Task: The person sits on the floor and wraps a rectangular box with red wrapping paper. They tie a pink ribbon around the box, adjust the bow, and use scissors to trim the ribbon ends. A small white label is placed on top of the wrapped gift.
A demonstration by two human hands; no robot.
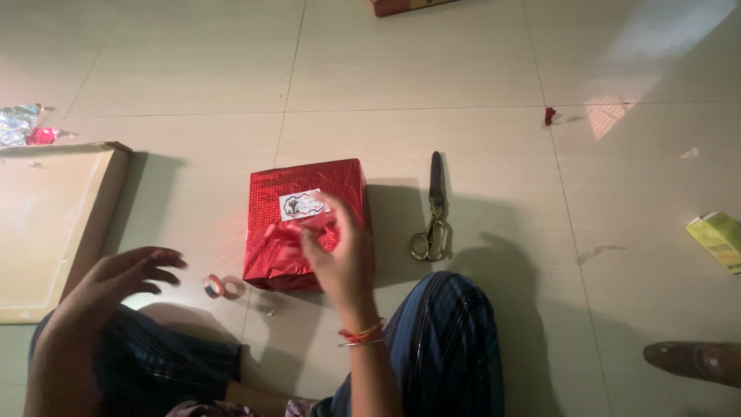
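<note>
Right hand [340, 251] seemingly pinching red wrapped box [305, 224] near edge; left hand [127, 274] open, hovering beside tape roll [214, 286].

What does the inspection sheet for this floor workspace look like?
Surface: pale tiled floor, person seated on it.
Job's things: red wrapped box with a white label; tape roll left of it; scissors lying closed to its right.
Clutter: flat cardboard at left, foil scraps beyond it, red scrap, green carton at right edge.
Hands: right hand on the box's near side, pinching wrap; left hand open, hovering near the tape roll.
Cables: nothing seen.
Surroundings: a foot at lower right; a box edge at top.
</note>
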